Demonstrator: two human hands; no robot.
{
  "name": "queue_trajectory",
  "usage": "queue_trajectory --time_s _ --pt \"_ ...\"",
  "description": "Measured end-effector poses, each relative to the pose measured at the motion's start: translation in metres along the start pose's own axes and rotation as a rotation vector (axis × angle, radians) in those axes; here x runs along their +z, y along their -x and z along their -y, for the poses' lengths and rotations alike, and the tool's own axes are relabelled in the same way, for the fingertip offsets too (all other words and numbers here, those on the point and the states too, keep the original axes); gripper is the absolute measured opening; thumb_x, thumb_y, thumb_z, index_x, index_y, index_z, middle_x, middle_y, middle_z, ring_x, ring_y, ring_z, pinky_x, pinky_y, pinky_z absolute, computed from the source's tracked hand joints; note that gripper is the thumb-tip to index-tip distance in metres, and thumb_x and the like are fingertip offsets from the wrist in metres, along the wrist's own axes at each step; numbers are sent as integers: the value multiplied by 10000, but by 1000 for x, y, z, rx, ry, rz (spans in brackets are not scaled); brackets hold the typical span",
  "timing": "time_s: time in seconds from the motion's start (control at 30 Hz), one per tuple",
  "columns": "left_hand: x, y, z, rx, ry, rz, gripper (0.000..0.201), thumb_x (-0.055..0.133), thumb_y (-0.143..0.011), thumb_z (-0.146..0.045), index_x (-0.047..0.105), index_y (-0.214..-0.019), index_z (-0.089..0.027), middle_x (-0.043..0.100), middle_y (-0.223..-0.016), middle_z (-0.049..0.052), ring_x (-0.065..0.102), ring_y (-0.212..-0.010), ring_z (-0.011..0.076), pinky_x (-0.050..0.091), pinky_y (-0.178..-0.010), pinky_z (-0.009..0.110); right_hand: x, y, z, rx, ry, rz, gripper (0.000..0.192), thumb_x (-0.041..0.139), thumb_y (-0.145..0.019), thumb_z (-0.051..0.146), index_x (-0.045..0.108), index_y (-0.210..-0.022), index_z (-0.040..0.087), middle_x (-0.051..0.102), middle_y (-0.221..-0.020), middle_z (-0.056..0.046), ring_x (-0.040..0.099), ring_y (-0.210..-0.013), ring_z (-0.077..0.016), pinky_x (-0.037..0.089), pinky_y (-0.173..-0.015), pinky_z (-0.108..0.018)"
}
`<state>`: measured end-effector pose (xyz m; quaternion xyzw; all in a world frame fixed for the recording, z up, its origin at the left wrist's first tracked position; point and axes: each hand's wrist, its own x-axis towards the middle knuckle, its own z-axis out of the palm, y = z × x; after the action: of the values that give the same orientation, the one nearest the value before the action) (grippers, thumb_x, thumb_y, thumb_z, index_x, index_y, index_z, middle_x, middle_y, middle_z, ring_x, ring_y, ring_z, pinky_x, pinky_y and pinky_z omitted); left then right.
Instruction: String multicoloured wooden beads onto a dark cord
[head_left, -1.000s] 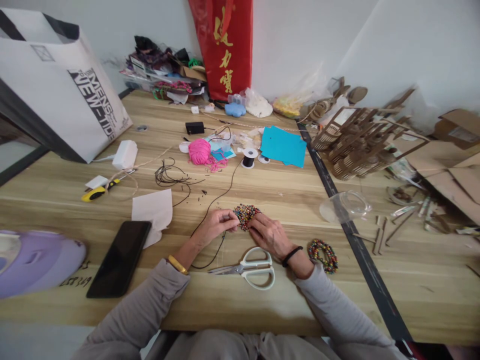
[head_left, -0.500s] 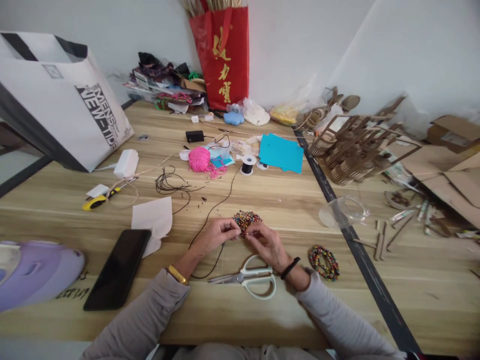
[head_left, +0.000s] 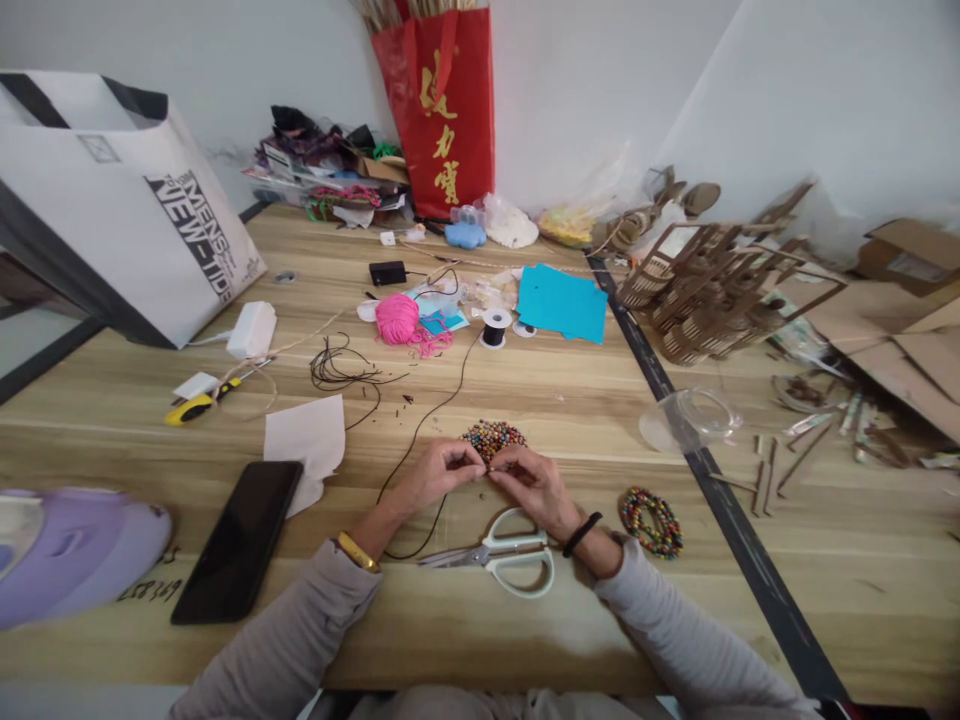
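Hands meet at the middle of the worktop, both forearms in grey sleeves angling in from the near edge so that the wrists converge. The left hand lies low with its knuckles up, a gold bangle at the wrist, and its fingers are drawn together in a pinch, apparently on the thin black cord that passes beneath it; the grip itself is too small to make out for certain. The right hand, with a black band round its wrist, points its bunched fingers toward the left ones until the tips nearly touch, and whether they clamp a bead or the cord I cannot tell. Just beyond the fingertips lies a small heap of coloured beads, touching or very nearly touching both hands. The cord runs from the hands up the worktop to a black spool, and loops back toward the person beneath the left forearm. White-handled scissors lie just below the right hand, and a finished beaded bracelet rests just beside the right wrist. A black phone lies well to the left, near a white paper scrap.
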<state>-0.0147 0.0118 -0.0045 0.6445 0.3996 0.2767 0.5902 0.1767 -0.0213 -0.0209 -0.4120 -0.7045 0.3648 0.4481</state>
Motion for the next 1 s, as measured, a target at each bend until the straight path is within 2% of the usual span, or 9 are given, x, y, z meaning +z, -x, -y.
queue_trajectory --time_s 0.37,1.0 --pt "-1 0 1 29 -50 9 196 653 -758 -291 670 -743 -97 601 -640 9 492 -603 104 359 -577 215 -2 -4 5 -114 9 25 150 610 -880 318 661 -848 181 648 -794 -56 606 -747 -157 493 -663 -270" --pt "-1 0 6 34 -37 18 197 654 -767 -299 667 -744 -103 599 -650 9 494 -618 106 366 -592 219 -3 -2 3 -74 39 63 171 591 -889 335 651 -857 178 652 -788 -55 599 -714 -149 471 -633 -257"
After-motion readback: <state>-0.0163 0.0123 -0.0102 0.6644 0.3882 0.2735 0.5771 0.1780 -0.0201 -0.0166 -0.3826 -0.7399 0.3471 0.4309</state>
